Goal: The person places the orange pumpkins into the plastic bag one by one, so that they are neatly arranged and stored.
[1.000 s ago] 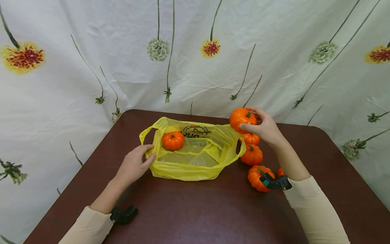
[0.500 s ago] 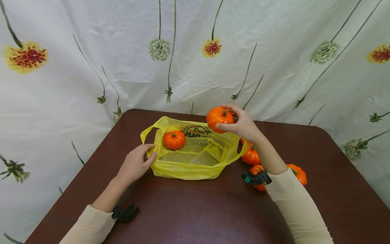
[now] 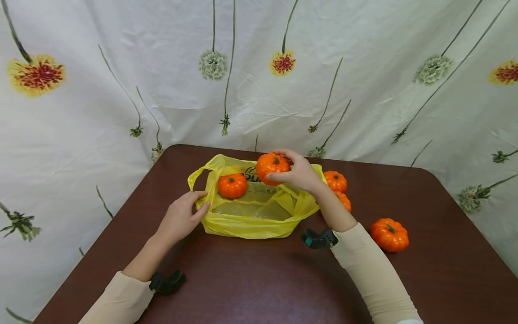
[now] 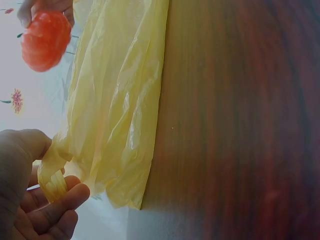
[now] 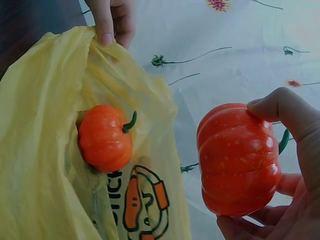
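Note:
A yellow plastic bag lies open on the table in the head view, with a small orange pumpkin inside at its left end. My left hand pinches the bag's left edge by the handle; the left wrist view shows thumb and fingers around the yellow plastic. Above the bag's opening, my right hand grips another orange pumpkin with a green stem. In the right wrist view, thumb and fingers hold this pumpkin from the stem side, apart from the bag.
More pumpkins stand on the dark table right of the bag: one at the back, a partly covered one, and a larger one beyond the right forearm. A flower-print curtain hangs behind the table.
My right hand has carried its pumpkin leftward from the bag's right end to over the opening, lowering it a little lately. The left hand keeps its place on the bag's edge.

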Available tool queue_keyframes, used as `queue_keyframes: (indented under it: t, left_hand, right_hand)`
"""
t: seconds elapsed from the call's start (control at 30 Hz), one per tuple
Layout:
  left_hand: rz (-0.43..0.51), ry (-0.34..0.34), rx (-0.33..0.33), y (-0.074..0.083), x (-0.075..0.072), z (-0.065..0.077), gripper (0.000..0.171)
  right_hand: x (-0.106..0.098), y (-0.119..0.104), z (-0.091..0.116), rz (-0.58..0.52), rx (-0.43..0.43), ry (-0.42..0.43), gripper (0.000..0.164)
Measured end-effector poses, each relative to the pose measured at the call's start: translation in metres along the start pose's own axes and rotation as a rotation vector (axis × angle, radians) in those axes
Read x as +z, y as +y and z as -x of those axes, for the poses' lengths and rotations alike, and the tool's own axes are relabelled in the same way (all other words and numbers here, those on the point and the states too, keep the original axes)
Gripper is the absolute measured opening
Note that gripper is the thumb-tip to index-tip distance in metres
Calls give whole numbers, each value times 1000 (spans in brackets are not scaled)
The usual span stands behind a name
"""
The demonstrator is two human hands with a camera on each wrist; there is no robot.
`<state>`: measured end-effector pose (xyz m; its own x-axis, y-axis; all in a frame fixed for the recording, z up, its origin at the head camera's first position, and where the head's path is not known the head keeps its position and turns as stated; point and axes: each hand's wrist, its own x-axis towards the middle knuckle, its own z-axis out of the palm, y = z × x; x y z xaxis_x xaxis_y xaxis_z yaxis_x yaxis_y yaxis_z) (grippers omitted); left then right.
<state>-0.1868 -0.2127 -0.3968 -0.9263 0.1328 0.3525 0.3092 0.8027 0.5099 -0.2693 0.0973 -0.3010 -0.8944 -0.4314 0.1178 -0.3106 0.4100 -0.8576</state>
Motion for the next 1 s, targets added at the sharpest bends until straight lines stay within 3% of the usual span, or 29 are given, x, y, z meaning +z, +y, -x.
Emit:
queue_keyframes:
  t: [0.5,1.0]
  left_hand:
    - [-5,6,9,0,-1,0,37]
    - [3,3,16,-1,1,0,37]
  right_hand:
    - [30,22,-21,-19,58,-43,68]
    - [57,37,-32,77,130,44,71]
